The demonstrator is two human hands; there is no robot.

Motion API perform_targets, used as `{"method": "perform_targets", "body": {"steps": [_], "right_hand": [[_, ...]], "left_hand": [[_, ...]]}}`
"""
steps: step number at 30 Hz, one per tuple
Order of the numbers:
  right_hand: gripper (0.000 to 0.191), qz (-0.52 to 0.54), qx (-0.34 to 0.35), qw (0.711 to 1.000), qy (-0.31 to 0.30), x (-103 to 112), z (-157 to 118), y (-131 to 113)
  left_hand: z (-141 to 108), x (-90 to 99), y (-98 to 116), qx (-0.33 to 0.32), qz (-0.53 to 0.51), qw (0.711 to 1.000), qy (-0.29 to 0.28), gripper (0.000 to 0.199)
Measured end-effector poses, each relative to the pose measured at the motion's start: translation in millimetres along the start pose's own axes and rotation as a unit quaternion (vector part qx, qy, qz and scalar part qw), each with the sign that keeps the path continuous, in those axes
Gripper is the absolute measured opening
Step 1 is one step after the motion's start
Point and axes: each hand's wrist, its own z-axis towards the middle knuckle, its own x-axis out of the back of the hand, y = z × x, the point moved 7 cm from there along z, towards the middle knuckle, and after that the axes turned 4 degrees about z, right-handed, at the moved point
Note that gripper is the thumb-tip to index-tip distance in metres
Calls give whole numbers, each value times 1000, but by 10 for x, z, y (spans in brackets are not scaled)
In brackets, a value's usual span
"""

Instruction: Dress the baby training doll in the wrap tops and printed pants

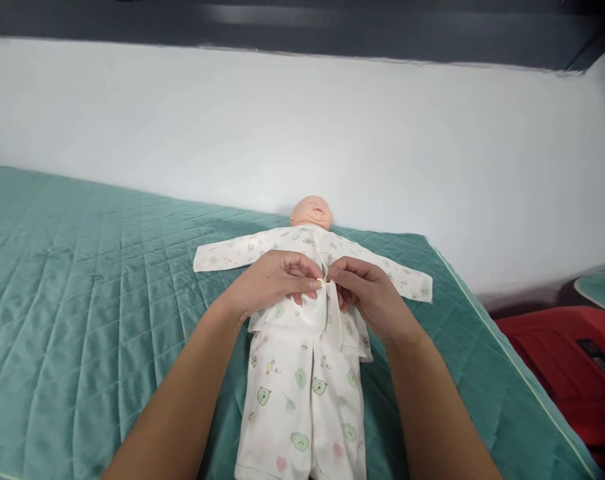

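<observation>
A baby doll (311, 212) lies on its back, dressed in a white printed shirt (295, 319) and matching trousers (302, 407). The shirt's sleeves stretch out to both sides. At the middle of the chest, my left hand (287, 280) pinches the shirt's front edge beside a small pale button or snap. Close against it, my right hand (365, 287) pinches the opposite front edge. The fingertips of both hands nearly meet. Below them the shirt front hangs slightly apart. The fingers partly hide the fastening.
A green quilted cover (107, 320) lies under the doll. Behind the head rises a white wall (262, 127), with a dark band (282, 30) above it. To the right, below the bed's edge, stands a red plastic object (567, 367).
</observation>
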Motion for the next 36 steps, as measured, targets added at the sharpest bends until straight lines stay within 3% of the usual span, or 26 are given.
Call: {"method": "perform_targets", "body": {"steps": [12, 20, 26, 36], "right_hand": [[27, -72, -7, 997, 2, -64, -39, -68], [30, -42, -15, 999, 2, -76, -19, -44], [30, -43, -25, 999, 18, -65, -7, 5], [29, -76, -32, 996, 29, -78, 0, 13]], "left_hand": [[0, 46, -15, -11, 17, 1000, 15, 17], [10, 62, -64, 7, 34, 999, 27, 13], [-18, 25, -34, 16, 49, 999, -16, 15], [-16, -4, -8, 11, 95, 995, 22, 13]]}}
